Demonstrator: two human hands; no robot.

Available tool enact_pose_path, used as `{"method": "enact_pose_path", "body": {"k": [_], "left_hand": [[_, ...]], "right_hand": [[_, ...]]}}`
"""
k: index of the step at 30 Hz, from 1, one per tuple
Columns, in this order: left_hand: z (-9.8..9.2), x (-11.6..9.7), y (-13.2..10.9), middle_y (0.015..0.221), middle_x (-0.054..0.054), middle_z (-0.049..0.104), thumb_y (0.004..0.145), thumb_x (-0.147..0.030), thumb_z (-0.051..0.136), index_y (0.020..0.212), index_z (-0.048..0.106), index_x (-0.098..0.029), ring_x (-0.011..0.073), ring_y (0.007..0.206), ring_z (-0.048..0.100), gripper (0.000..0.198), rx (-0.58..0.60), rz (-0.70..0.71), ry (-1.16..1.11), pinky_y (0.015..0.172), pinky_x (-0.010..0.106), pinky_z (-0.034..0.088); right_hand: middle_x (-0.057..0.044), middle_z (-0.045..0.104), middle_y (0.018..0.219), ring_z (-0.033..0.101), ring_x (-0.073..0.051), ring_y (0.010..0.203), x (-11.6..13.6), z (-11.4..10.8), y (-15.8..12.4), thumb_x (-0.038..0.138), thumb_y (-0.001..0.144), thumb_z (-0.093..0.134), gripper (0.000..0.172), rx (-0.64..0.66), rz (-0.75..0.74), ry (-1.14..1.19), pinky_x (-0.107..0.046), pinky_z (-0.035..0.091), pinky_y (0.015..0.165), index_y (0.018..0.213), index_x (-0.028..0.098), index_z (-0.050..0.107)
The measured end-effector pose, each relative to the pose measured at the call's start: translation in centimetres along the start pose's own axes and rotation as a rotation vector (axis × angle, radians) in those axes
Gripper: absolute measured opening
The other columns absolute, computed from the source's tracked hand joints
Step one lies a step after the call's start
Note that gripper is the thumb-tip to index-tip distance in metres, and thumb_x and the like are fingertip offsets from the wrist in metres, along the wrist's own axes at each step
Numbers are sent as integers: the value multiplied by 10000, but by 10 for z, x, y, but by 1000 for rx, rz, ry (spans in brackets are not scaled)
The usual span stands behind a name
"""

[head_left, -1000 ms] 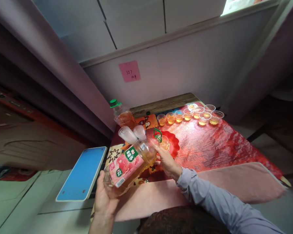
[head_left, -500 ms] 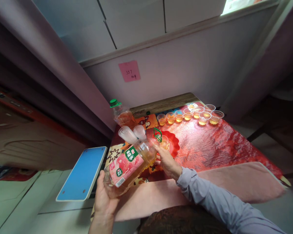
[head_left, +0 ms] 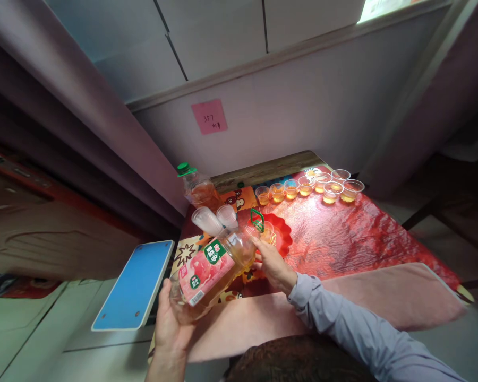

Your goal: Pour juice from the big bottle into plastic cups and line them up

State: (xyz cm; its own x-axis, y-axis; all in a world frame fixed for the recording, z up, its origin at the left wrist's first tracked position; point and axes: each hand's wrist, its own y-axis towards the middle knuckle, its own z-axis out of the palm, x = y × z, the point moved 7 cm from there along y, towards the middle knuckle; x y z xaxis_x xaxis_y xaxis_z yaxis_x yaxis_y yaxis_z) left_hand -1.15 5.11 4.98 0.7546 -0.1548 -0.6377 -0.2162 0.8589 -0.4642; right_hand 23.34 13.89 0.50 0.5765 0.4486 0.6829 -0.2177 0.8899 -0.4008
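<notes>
A large clear juice bottle (head_left: 206,271) with a pink and green label lies tilted across the near left of the table, its neck end up and to the right. My left hand (head_left: 170,323) cups its base from below. At the shoulder, my right hand (head_left: 274,264) is closed against the bottle near the neck, its fingertips partly hidden behind it. A green carry handle (head_left: 257,220) stands out at the neck. Just past the neck, a clear plastic cup (head_left: 269,230) sits in a red scalloped dish (head_left: 286,239). Whether liquid is flowing I cannot tell.
Several clear cups (head_left: 290,190) of amber liquid line the table's far side. A second juice bottle (head_left: 201,191) with a green cap stands at the back left, with two stacks of cups (head_left: 207,220) before it. A blue board (head_left: 133,286) lies left; a pink cloth (head_left: 386,297) covers the near edge.
Both hands and the tilted bottle keep almost the same pose. The whole view has shifted very slightly; nothing has been taken hold of or let go.
</notes>
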Motion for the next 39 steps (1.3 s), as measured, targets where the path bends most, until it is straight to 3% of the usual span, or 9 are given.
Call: {"method": "enact_pose_path", "body": {"k": [7, 15, 20, 25, 29, 35, 39], "left_hand": [[-3, 3, 4, 1226, 169, 825, 1043, -543, 627, 1508, 715, -301, 383, 977, 840, 531, 67, -39, -54, 855, 547, 680], [-6, 3, 6, 1294, 189, 792, 1053, -544, 610, 1659, 542, -320, 406, 1047, 822, 649, 58, -51, -71, 976, 633, 619], [-6, 4, 6, 1265, 170, 809, 1050, -536, 606, 1570, 653, -328, 397, 1024, 829, 561, 88, -50, -65, 890, 582, 663], [-11, 5, 9, 1289, 160, 806, 1064, -538, 581, 1592, 628, -347, 388, 1048, 827, 563, 96, -74, -78, 983, 628, 617], [-10, 4, 9, 1244, 148, 826, 1062, -525, 584, 1511, 709, -339, 378, 1011, 837, 502, 117, -72, -81, 928, 589, 652], [-12, 4, 6, 1183, 162, 846, 1030, -538, 644, 1499, 714, -304, 384, 948, 842, 529, -2, -25, 11, 871, 602, 666], [-9, 12, 7, 1227, 177, 834, 1032, -509, 646, 1538, 677, -296, 391, 950, 840, 549, 5, -44, -9, 910, 652, 646]], "right_hand": [[-73, 845, 1123, 798, -216, 946, 0, -1, -1, 713, 791, 870, 592, 2, 9, 14, -266, 608, 692, 1142, 244, 792], [-79, 842, 1071, 796, -219, 915, 1, 0, 0, 730, 778, 869, 612, 7, 7, 1, -270, 607, 672, 1130, 235, 791], [-76, 844, 1070, 796, -222, 919, 0, -1, 1, 733, 758, 884, 646, 5, 0, 12, -276, 611, 681, 1163, 239, 789], [-76, 849, 1090, 797, -215, 912, 1, -1, -1, 703, 805, 862, 569, -7, 7, 3, -267, 599, 674, 1138, 245, 802], [-71, 847, 1059, 797, -230, 944, 1, -1, -1, 695, 815, 859, 559, -3, 6, 0, -278, 601, 685, 1150, 251, 806], [-78, 842, 1111, 782, -231, 965, 2, -1, -3, 703, 812, 854, 551, -14, -6, -20, -281, 592, 689, 1129, 255, 811], [-79, 819, 1219, 750, -261, 1109, 11, -1, -8, 666, 821, 854, 517, -59, -68, -59, -293, 588, 737, 1146, 265, 816]]}}
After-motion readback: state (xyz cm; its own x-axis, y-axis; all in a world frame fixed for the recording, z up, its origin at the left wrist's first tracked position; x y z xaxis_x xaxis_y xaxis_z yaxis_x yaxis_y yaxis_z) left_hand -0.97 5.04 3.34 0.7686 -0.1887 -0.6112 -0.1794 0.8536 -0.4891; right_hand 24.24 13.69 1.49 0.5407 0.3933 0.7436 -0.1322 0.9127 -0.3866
